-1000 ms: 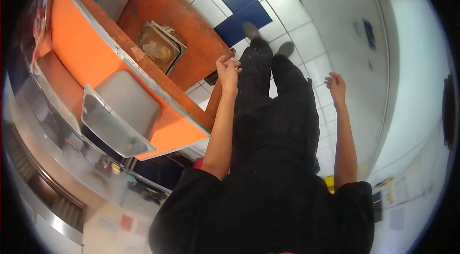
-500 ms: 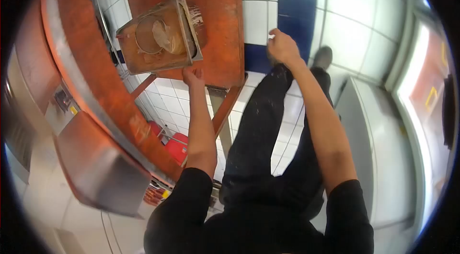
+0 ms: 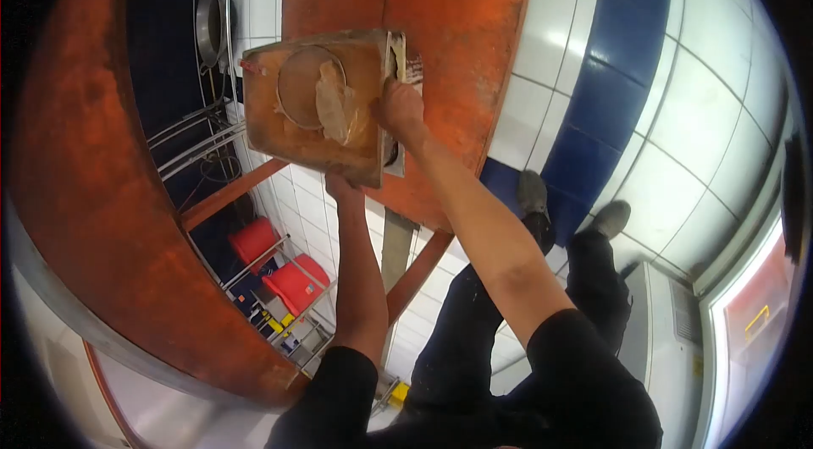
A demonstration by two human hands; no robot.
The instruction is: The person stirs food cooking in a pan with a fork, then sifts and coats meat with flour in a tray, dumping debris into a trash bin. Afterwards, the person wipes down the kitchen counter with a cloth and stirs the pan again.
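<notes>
A worn, brownish rectangular box (image 3: 262, 123) sits tilted at the edge of the orange table. Inside it lie a round sieve (image 3: 298, 87) and a pale, crumpled piece that looks like plastic (image 3: 333, 115). My right hand (image 3: 400, 110) is closed over the box's right rim, its fingers curled inward. At the near lower corner, my left hand (image 3: 345, 185) grips the box from beneath, with its fingertips partly hidden by the box.
The orange table (image 3: 466, 51) extends under and beyond the box. An orange curved surface (image 3: 68, 195) fills the left. Red bins (image 3: 296, 281) stand on a metal rack below. A metal pan (image 3: 209, 26) hangs at upper left. White and blue tiled floor (image 3: 584, 110) lies to the right.
My right hand has moved left from above the floor onto the box's right rim. My left hand stays at the box's lower edge. The view has shifted, with the box now farther right.
</notes>
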